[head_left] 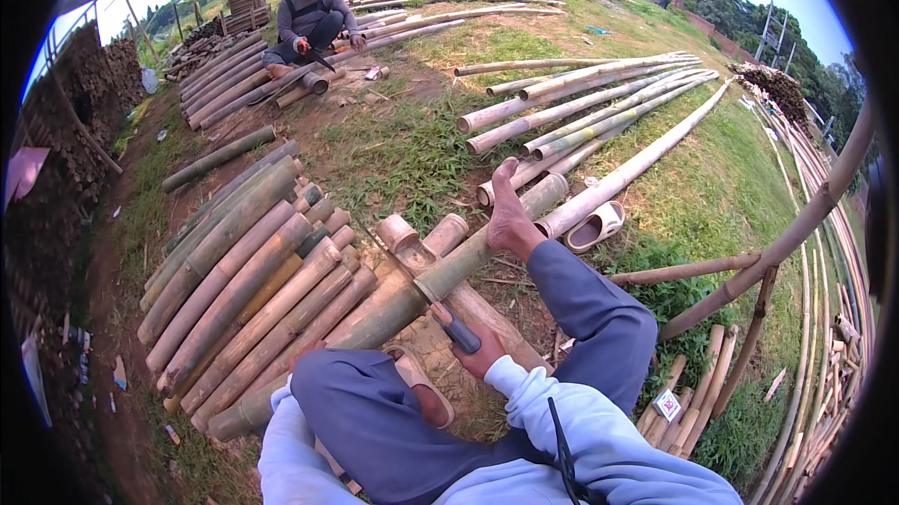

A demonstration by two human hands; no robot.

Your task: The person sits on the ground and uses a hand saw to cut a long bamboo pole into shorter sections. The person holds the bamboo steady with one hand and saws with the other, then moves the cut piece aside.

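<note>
A long green bamboo pole [454,266] lies slantwise in front of me, resting over shorter bamboo pieces [492,316]. My right hand [479,348] is closed round the dark handle of a hand saw [457,325]. The saw's thin blade reaches away from me across the pole, its teeth against the bamboo. Beside my raised knee, my left hand [307,352] lies over the near part of the pole, seemingly gripping it; the knee hides much of that hand. My bare right foot [513,215] presses on the pole's far end.
Cut bamboo lengths [248,290] are stacked on the left. Longer poles [599,107] lie ahead to the right, near an empty sandal [596,227]. A wooden rail [777,238] stands at my right. Another person [314,14] sits farther back among poles, holding a saw.
</note>
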